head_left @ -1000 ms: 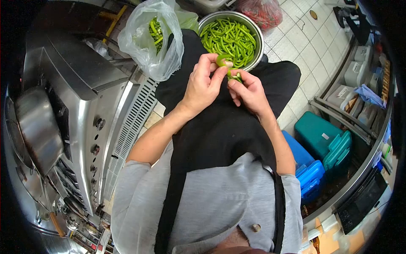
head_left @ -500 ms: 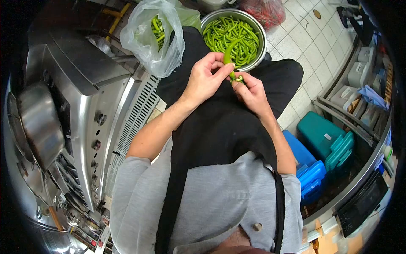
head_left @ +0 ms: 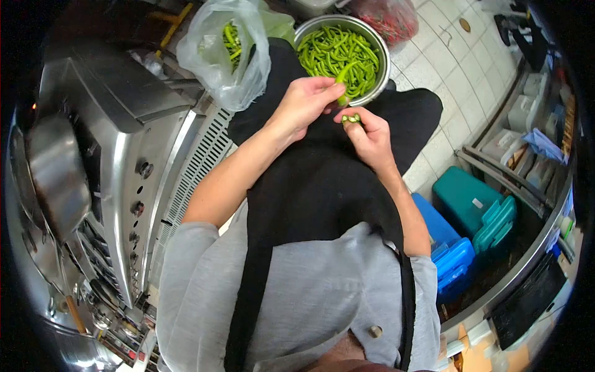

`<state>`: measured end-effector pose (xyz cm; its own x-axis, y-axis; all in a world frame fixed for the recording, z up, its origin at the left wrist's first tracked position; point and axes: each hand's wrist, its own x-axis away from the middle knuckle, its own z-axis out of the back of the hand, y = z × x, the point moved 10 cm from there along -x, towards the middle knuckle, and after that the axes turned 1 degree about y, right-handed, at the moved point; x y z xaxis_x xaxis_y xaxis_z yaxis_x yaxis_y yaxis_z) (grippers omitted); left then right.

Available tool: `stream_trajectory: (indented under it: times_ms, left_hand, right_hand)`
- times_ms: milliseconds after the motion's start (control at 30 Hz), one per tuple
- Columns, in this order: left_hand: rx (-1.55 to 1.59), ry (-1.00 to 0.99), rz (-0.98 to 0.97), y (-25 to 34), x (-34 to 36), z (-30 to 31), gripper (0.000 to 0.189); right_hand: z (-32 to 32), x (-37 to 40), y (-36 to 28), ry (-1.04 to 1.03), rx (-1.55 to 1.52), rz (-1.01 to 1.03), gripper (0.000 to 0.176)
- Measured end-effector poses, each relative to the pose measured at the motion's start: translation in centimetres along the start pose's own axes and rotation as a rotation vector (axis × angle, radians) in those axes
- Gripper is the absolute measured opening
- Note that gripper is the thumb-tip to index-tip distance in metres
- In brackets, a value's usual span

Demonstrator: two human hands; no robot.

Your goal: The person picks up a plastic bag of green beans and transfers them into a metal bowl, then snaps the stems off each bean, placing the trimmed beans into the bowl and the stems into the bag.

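Nearest, the right hand (head_left: pixel 370 133) is pinching a small green stem end (head_left: pixel 351 118) between thumb and fingertips. Just beyond and to the left, the left hand (head_left: pixel 304 102) is gripping a green pepper (head_left: pixel 343 87). The pepper's long axis is pointing away toward the metal bowl (head_left: pixel 384 62) of peppers directly ahead. The left hand is sitting nearer its rim. A plastic bag (head_left: pixel 217 74) is lying far left.

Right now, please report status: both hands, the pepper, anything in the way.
Left hand pinches long green chili pepper by round steel bowl. Right hand holds small green stem piece. Nothing between hands and bowl.
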<state>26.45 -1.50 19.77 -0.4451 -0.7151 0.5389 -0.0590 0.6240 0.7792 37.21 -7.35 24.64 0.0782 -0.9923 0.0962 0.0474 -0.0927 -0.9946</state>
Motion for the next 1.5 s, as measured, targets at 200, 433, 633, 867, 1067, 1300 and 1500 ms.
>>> stream_trajectory:
  times_ms: [200, 433, 633, 867, 1067, 1300, 1500]
  left_hand:
    - [-0.894, 0.431, -0.786, 11.5, 1.5, 0.7, 0.037]
    - [-0.713, 0.892, -0.64, 12.4, 2.0, 22.2, 0.023]
    - [-1.253, 0.789, -0.117, 5.8, -5.6, 27.8, 0.028]
    - [-1.535, 0.735, -0.164, 2.8, -6.5, 28.1, 0.032]
    - [-1.114, 0.905, -0.349, 8.0, 1.7, 26.2, 0.033]
    - [-0.572, 0.554, -0.271, 9.2, 9.8, 19.5, 0.025]
    - [-0.819, -0.028, -0.389, 8.8, 9.9, 5.2, 0.02]
  right_hand:
    - [-0.5, -0.3, 2.0, -0.008, -0.093, -0.176, 0.015]
    - [-0.2, 0.8, 4.3, 0.055, -0.382, -0.416, 0.018]
    - [-1.8, -0.6, 3.7, -0.041, -0.243, -0.422, 0.024]
    - [-0.5, 0.0, 3.7, 0.073, -0.264, -0.433, 0.022]
    - [-1.4, -1.0, 3.5, 0.066, -0.294, -0.437, 0.022]
    - [-2.1, -1.9, 3.5, -0.003, -0.279, -0.408, 0.023]
    - [-2.6, -1.7, 3.2, -0.028, -0.291, -0.4, 0.026]
